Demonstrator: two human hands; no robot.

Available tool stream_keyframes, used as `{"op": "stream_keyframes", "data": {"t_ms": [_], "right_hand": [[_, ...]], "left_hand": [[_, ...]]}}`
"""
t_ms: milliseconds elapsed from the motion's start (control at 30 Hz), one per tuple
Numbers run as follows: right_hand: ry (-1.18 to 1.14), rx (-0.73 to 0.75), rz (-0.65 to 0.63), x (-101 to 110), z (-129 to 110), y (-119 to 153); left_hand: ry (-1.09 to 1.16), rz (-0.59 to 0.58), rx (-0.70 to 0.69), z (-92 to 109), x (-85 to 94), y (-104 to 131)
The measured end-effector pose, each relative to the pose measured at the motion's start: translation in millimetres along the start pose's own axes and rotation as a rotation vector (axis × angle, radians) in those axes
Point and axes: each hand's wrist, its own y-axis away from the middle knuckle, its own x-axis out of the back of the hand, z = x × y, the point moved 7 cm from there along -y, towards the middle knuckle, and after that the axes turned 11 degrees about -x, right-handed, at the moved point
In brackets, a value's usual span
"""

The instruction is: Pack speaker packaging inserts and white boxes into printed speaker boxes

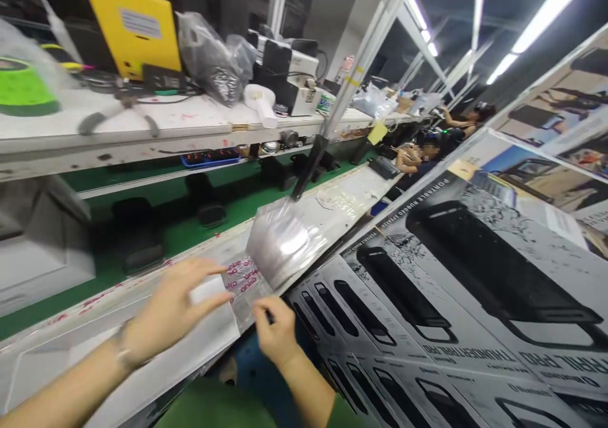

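At the bench edge, my left hand (178, 304) lies spread, fingers loosely apart, on the clear plastic bag (266, 257); my right hand (275, 333) pinches its near corner shut.

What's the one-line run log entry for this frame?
left hand: open, on clear red-printed plastic bag | right hand: pinching bag's near edge | beside: printed black-and-white speaker cartons | behind: green conveyor belt

Glossy clear plastic bag (280, 244) w/ red print; glossy printed cardboard boxes (475, 289); matt green belt (190, 225).
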Motion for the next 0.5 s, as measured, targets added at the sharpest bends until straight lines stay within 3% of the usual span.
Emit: {"op": "stream_keyframes", "data": {"t_ms": [100,200,267,367,433,500], "right_hand": [[-0.085,-0.209,0.378,96,23,-26],[-0.185,-0.336,0.45,139,43,-53],[-0.229,-0.401,0.369,141,53,-72],[-0.272,-0.507,0.249,130,65,-90],[-0.306,-0.574,0.212,123,72,-95],[-0.333,-0.626,0.195,120,77,-97]], "left_hand": [[0.005,-0.155,-0.217,69,-72.5,-96],[-0.078,-0.396,-0.186,98,-120.6,-155],[-0.091,-0.522,-0.131,96,-136.1,-174],[-0.038,-0.636,-0.101,86,-148.0,-183],[-0.033,-0.64,-0.102,85,-152.5,-182],[-0.055,-0.556,-0.112,93,-150.3,-181]]}}
